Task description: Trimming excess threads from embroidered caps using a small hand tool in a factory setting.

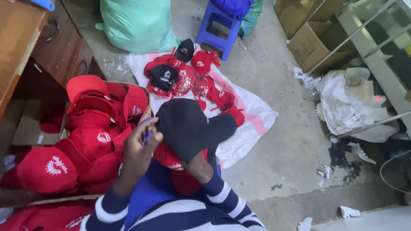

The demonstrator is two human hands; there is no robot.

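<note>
While most of the frame is bare grey concrete floor (282,141), its upper middle is taken by a white and pink sheet (252,115) spread flat, with a heap of red and black caps (188,75) lying on it. At the left edge a cardboard box (25,128) brims with red caps (92,137), stacked and nested, reaching down to the lower left corner. Above the sheet, at the top of the frame, stand a pale green sack (137,23) and a blue plastic stool (218,30); brown cartons (312,42) sit in the upper right beside crumpled white plastic wrapping (346,102). Near the centre, a black cap (188,126) is held up over the person's lap, its peak pointing right. The left hand (141,149) is at the cap's left rim, fingers curled and pinched together around a small blue-purple object that is too hidden to name. The right hand (195,167) is under the cap's lower edge, largely covered by it; it touches the cap, but how far its fingers are closed cannot be told. Beneath the black cap, a red cap (171,158) rests on the lap, between striped blue and white sleeves (222,194).
</note>
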